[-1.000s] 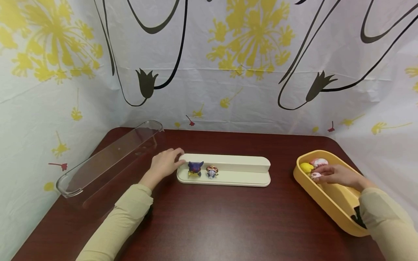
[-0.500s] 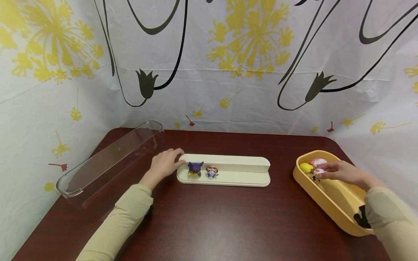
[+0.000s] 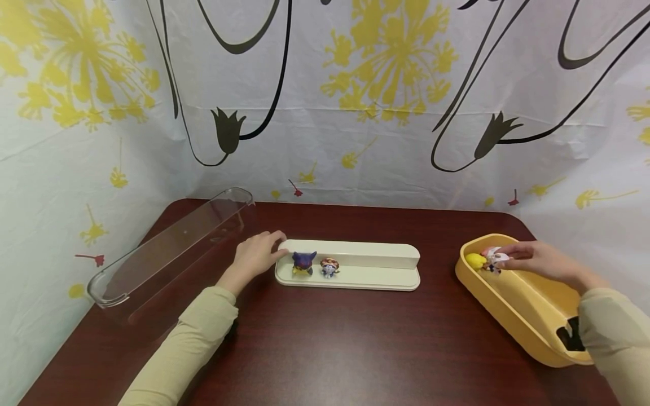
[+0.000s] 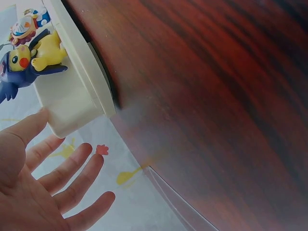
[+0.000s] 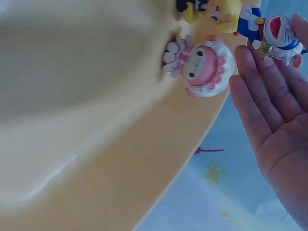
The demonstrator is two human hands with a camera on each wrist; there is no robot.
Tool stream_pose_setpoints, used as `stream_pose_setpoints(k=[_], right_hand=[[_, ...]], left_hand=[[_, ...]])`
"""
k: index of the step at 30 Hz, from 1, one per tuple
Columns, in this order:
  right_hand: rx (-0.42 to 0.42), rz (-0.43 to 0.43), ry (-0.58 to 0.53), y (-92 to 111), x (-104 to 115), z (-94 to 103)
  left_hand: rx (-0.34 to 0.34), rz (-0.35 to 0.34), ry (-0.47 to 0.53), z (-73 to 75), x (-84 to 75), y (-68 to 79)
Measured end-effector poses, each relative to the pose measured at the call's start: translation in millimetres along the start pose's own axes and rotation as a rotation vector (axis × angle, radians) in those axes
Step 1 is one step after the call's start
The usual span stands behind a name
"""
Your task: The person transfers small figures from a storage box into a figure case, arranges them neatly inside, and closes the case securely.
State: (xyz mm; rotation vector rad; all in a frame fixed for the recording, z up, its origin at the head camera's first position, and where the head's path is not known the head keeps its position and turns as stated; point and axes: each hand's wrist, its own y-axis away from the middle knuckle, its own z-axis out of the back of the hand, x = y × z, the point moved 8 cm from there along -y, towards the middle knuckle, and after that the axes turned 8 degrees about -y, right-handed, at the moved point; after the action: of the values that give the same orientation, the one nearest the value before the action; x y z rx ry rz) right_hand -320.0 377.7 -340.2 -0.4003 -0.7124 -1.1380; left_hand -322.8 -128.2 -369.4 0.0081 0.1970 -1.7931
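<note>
My right hand (image 3: 545,262) is over the far end of a yellow bin (image 3: 508,310), its thumb and fingertips pinching a blue-and-white cat figurine (image 5: 276,31) with an open red mouth. Beside that, inside the bin, are a pink-and-white bonneted figurine (image 5: 204,67) and a yellow-haired figurine (image 3: 475,261). At the left end of a cream stepped display base (image 3: 376,276), my left hand (image 3: 256,254) rests with fingers loosely extended, its thumb at the base's edge. On the base's lower step stand a figurine in a dark-blue hood (image 3: 303,263) and a small white-and-red one (image 3: 329,267).
A long clear plastic cover (image 3: 178,242) lies slantwise on the left of the dark red-brown table (image 3: 355,344). Patterned white cloth (image 3: 315,141) hangs behind the table and along its sides.
My right hand has drawn slightly up and to the right inside the bin, bringing the cat figurine up from among the others. The left hand stays at the base.
</note>
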Motion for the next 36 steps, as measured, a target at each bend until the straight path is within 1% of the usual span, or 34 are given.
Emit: stream_pose_setpoints(k=[5,8,13,16,21,26,31,36], right_hand=[[0.003,0.0,-0.008,1,9,2.5],[-0.013,-0.002,0.001,3,14,4.0],[-0.03,0.036,0.021,4,27,5.2],[-0.023,0.054,0.022,4,38,3.9],[-0.004,0.08,0.032,2,56,-2.5],[0.019,0.179,0.026,0,79,-11.3],[0.072,0.227,-0.009,-4,97,-23.1],[0.055,0.26,0.028,-7,110,-32.1]], left_hand=[[0.0,0.004,0.003,-0.1,0.4,0.2],[0.005,0.005,0.006,0.0,0.3,0.1],[0.009,0.008,0.005,0.1,0.4,0.0],[0.009,0.008,0.005,0.1,0.5,0.0],[0.013,0.009,0.004,-0.8,0.5,0.2],[0.016,0.012,0.002,-1.2,0.5,0.3],[0.015,0.016,-0.001,-1.1,0.6,0.2],[0.008,0.011,-0.005,-0.8,0.1,0.4]])
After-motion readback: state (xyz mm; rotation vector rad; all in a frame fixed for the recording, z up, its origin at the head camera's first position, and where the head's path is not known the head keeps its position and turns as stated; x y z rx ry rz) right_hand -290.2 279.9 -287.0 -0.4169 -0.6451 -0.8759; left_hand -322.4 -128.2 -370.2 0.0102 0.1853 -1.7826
